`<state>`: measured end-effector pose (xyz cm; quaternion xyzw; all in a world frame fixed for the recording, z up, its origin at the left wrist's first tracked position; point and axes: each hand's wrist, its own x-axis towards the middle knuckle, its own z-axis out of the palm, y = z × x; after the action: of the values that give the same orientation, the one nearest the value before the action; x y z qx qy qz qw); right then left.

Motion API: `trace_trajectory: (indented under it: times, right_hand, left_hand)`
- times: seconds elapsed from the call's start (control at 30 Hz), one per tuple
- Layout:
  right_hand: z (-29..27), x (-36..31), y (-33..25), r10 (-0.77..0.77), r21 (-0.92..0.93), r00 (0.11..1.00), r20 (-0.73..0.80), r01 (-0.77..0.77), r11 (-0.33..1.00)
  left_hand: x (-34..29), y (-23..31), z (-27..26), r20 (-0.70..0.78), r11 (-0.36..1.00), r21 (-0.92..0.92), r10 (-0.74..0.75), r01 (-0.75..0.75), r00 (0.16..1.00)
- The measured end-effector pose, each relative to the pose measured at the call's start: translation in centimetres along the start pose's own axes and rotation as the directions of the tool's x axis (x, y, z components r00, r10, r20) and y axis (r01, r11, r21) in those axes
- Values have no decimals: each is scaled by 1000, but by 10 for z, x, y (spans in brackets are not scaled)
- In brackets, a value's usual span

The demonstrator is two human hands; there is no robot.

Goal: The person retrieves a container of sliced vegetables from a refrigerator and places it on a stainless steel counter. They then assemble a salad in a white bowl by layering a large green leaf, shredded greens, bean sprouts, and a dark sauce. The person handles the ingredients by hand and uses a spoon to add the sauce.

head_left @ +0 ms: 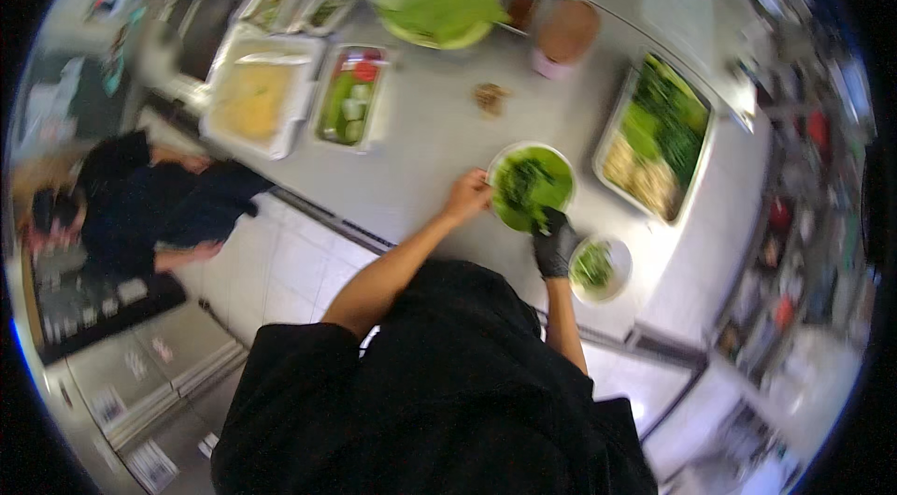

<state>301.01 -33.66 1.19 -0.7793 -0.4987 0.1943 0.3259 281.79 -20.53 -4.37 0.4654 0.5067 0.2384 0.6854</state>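
A round white bowl (572, 196) lined with a bright green leaf stands on the steel counter in front of me, with dark leafy greens (521, 182) heaped inside. My left hand (467, 196), bare, grips its left rim, thumb and fingers closed. At the lower right rim is my right hand (551, 243) in a black glove, its fingers closed around a few green leaves (540, 218); motion blurs them slightly. Just right of that wrist sits a smaller white bowl (620, 266) of cut pale-green leaves.
A metal tray (598, 158) of greens and pale shreds lies to the right. A leaf-lined bowl (439, 4), a brown-topped container (568, 32) and a brown clump (490, 99) are farther back. Left are vegetable trays (350, 98) and a white tub (220, 112). Another person (140, 196) stands left.
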Motion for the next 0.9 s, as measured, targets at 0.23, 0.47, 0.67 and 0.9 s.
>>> trace_trajectory:
  times: [0.23, 0.47, 0.67, 0.9]
  right_hand:
    - [27, 72, 32, -219, -69, 975, -22, 218, 974]
    - [54, 96, 57, -195, -186, 951, 240, 242, 952]
    - [53, 109, 46, -267, -87, 895, 356, 316, 945]
    - [27, 102, 35, -169, -81, 985, 38, 172, 982]
  left_hand:
    - [-4, 2, 1, -36, 946, 312, 101, -85, 994]
    - [-2, -16, 3, -94, 944, 286, 201, -167, 975]
    - [-7, -6, -3, -97, 923, 359, 185, -139, 978]
    - [-1, -14, -2, -40, 987, 131, 100, -94, 994]
